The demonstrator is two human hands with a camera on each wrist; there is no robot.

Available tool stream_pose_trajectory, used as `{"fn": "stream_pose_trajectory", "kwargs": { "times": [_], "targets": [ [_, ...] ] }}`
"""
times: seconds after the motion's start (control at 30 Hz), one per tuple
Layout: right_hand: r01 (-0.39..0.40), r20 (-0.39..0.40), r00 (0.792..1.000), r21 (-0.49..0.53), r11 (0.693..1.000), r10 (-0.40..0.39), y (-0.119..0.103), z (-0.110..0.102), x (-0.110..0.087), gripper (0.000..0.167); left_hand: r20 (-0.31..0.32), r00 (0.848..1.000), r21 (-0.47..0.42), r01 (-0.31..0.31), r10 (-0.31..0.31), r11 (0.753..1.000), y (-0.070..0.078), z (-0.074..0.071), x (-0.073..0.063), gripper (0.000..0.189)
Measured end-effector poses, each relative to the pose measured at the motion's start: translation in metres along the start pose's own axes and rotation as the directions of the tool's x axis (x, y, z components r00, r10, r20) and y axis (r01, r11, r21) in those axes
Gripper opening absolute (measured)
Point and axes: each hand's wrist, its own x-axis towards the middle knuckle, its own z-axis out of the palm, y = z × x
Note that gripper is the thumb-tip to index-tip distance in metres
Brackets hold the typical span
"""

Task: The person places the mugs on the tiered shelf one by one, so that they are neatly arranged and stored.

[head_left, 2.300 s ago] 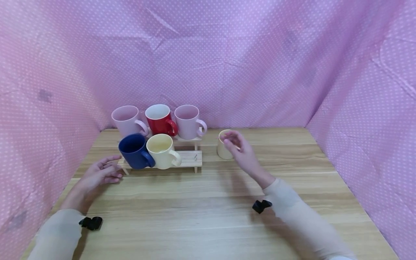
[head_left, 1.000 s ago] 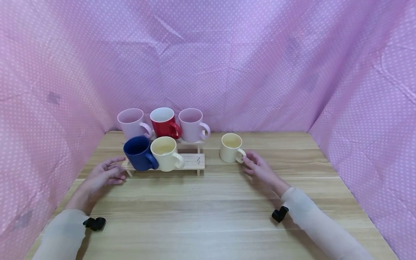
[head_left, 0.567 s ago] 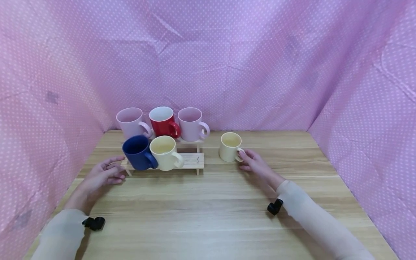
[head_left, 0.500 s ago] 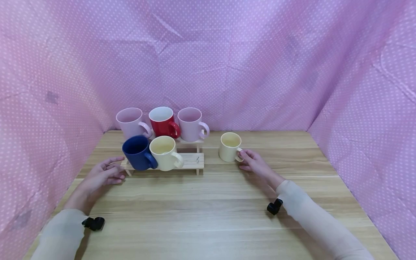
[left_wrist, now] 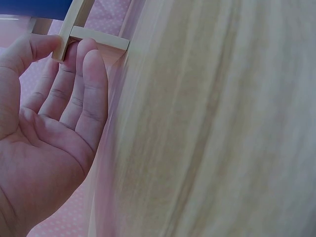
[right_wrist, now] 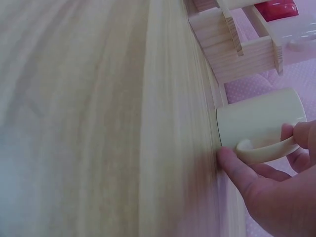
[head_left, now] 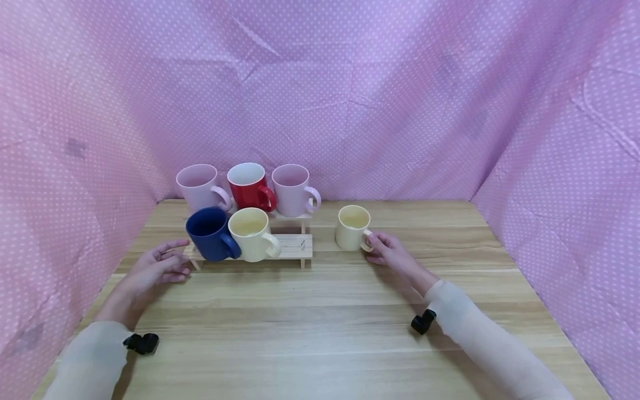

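Note:
At the table's right of centre, a pale yellow mug (head_left: 348,236) stands upright. My right hand (head_left: 392,255) pinches its handle (right_wrist: 269,152) between thumb and fingers, one fingertip low by the mug's base in the right wrist view. A two-tier wooden rack (head_left: 290,246) stands to the left. With thumb above and fingers beneath, my left hand (head_left: 156,268) pinches the left end of its lower shelf (left_wrist: 74,19). That shelf bears a blue mug (head_left: 207,239) and a second pale yellow mug (head_left: 252,244).
On the upper tier stand a pink mug (head_left: 196,191), a red mug (head_left: 245,191) with a white inside and another pink mug (head_left: 289,194). A dotted pink cloth (head_left: 320,100) surrounds the wooden table (head_left: 300,333) at the back and sides.
My right hand has gone from over the right-hand yellow mug's rim down to its handle, which now shows on the right, and pinches it. My left hand stays at the rack.

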Motion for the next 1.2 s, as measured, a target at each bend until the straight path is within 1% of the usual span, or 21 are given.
{"fn": "stream_pose_trajectory", "kwargs": {
  "times": [0.23,0.47,0.67,0.8,0.87,0.93,1.03,1.2],
  "targets": [
    [-0.006,0.011,1.000,0.023,1.000,0.006,0.001,0.001,-0.008,0.046,0.000,1.000,-0.012,0.005,-0.005,1.000,0.000,0.000,0.001,0.030],
    [0.024,0.018,1.000,0.032,0.999,-0.024,0.005,0.002,-0.012,0.044,-0.003,1.000,0.000,0.002,-0.002,1.000,0.001,0.000,0.000,0.030],
    [0.023,0.001,1.000,0.074,0.997,-0.023,0.006,0.008,-0.019,0.042,0.001,1.000,-0.003,0.001,-0.001,1.000,0.002,0.001,-0.001,0.031],
    [0.017,-0.003,1.000,0.082,0.996,-0.017,0.004,0.011,-0.026,0.042,-0.002,1.000,0.001,0.006,-0.006,1.000,0.002,0.002,-0.001,0.030],
    [0.002,-0.004,1.000,0.083,0.997,-0.002,0.000,0.013,-0.030,0.041,-0.002,1.000,0.006,0.007,-0.007,1.000,0.002,0.002,-0.001,0.030],
    [-0.014,0.010,1.000,0.100,0.995,0.013,-0.005,0.014,-0.033,0.039,-0.004,1.000,0.010,0.010,-0.010,1.000,0.002,0.002,-0.001,0.030],
    [-0.040,0.038,0.999,0.118,0.992,0.036,-0.017,0.016,-0.037,0.041,-0.007,1.000,0.012,0.011,-0.011,1.000,0.002,0.001,-0.001,0.031],
    [-0.030,0.107,0.994,0.109,0.994,0.018,-0.036,0.023,-0.039,0.046,-0.003,1.000,0.029,0.003,-0.003,1.000,0.003,0.000,0.000,0.031]
  ]
}}
